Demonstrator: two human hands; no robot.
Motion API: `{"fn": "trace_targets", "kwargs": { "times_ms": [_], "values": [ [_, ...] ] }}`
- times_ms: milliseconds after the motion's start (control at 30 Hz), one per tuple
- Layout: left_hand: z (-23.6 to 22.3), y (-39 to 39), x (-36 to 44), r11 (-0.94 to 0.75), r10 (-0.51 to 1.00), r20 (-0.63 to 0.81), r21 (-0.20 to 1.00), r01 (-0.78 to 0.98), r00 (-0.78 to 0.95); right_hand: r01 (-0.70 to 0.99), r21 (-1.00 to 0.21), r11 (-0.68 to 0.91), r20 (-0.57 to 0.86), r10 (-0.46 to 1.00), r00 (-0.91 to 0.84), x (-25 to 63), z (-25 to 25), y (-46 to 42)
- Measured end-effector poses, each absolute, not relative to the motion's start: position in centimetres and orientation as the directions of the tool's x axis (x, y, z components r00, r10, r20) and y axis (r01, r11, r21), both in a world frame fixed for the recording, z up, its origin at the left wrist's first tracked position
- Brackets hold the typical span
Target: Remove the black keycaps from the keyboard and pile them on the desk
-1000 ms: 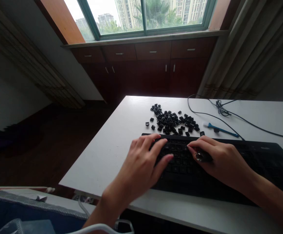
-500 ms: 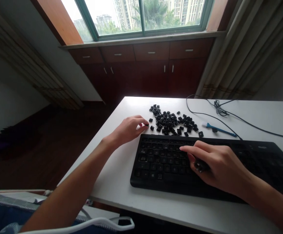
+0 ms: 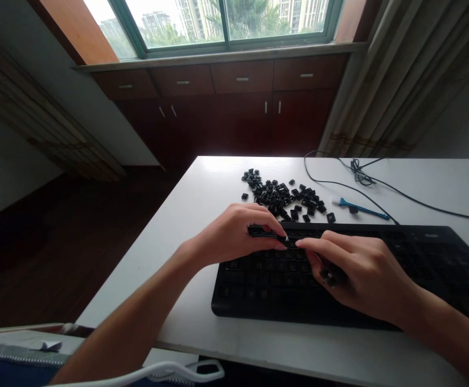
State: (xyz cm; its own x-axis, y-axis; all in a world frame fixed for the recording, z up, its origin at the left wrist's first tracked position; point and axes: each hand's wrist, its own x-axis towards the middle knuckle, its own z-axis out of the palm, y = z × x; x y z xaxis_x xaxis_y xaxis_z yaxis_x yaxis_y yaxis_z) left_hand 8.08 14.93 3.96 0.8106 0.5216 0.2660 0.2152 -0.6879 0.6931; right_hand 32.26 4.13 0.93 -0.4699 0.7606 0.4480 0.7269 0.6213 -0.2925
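Left hand [image 3: 238,231]: thumb and forefinger are drawn close together in a pinch, with a small black keycap [image 3: 283,239] between their tips, just above the upper left part of the keyboard [image 3: 250,303]. Right hand [image 3: 357,263]: the forefinger extends toward the same spot, its tip just beside the left fingertips; the other fingers curl around a dark object [image 3: 330,275] with a shiny end, its full shape hidden by the hand. Whether the right fingertip presses on a key cannot be told.

The keyboard lies flat beneath both hands, its long front edge toward the person. Just behind it, a loose pile of keycaps [image 3: 274,196] spreads over the white table [image 3: 190,231], with a few single caps around its margin. To the right of the pile lies a slim blue tool [image 3: 367,209], slanted, with one cap beside it. Farther back, a thin black cable [image 3: 412,200] runs across the tabletop, bundled at one point. Beyond the table: red-brown cabinets [image 3: 222,121] under a window [image 3: 226,43].
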Motion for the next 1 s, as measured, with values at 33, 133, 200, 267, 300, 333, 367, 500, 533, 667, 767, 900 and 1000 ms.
{"fn": "trace_targets", "kwargs": {
  "times_ms": [33,133,200,267,300,333,367,500,533,667,767,900,1000],
  "values": [
    [3.7,14.7,8.1,-0.688,0.510,0.276,0.699,0.194,0.815,0.726,-0.306,0.616,0.451,0.765,-0.460,32.3,1.0,4.2],
    [2.8,14.5,8.4,-0.664,0.510,0.292,0.731,0.155,0.809,0.714,-0.332,0.617,0.450,0.769,-0.455,32.1,1.2,4.5],
    [2.4,14.5,8.5,-0.644,0.527,0.289,0.749,0.154,0.799,0.711,-0.325,0.624,0.450,0.763,-0.464,31.9,1.3,4.6],
    [2.1,14.5,8.6,-0.639,0.528,0.284,0.753,0.154,0.800,0.714,-0.311,0.628,0.445,0.760,-0.474,31.7,1.3,4.8],
    [1.9,14.5,8.7,-0.643,0.524,0.282,0.750,0.156,0.804,0.716,-0.304,0.629,0.439,0.759,-0.481,31.6,1.2,4.9],
    [1.9,14.4,8.7,-0.648,0.521,0.280,0.744,0.161,0.806,0.715,-0.300,0.631,0.432,0.759,-0.488,31.6,1.1,5.0],
    [1.8,14.4,8.7,-0.655,0.518,0.279,0.737,0.166,0.808,0.713,-0.300,0.633,0.427,0.758,-0.493,31.5,1.0,5.1],
    [1.9,14.3,8.6,-0.680,0.503,0.284,0.713,0.171,0.816,0.709,-0.329,0.624,0.418,0.769,-0.483,31.5,0.9,5.1],
    [2.0,14.3,8.5,-0.691,0.487,0.284,0.704,0.166,0.826,0.710,-0.337,0.618,0.416,0.775,-0.476,31.4,0.9,5.1],
    [2.0,14.5,7.9,-0.744,0.389,0.284,0.658,0.117,0.876,0.703,-0.347,0.621,0.406,0.775,-0.484,31.3,0.9,4.9],
    [1.8,14.6,7.6,-0.733,0.388,0.295,0.674,0.098,0.873,0.688,-0.344,0.639,0.422,0.760,-0.495,31.3,0.8,4.9],
    [1.7,14.8,7.6,-0.687,0.429,0.288,0.719,0.103,0.857,0.672,-0.347,0.654,0.435,0.747,-0.503,31.2,0.6,4.9],
    [1.8,14.9,7.6,-0.686,0.415,0.292,0.723,0.085,0.862,0.669,-0.382,0.638,0.423,0.764,-0.487,31.3,0.8,4.9]
  ]
}}
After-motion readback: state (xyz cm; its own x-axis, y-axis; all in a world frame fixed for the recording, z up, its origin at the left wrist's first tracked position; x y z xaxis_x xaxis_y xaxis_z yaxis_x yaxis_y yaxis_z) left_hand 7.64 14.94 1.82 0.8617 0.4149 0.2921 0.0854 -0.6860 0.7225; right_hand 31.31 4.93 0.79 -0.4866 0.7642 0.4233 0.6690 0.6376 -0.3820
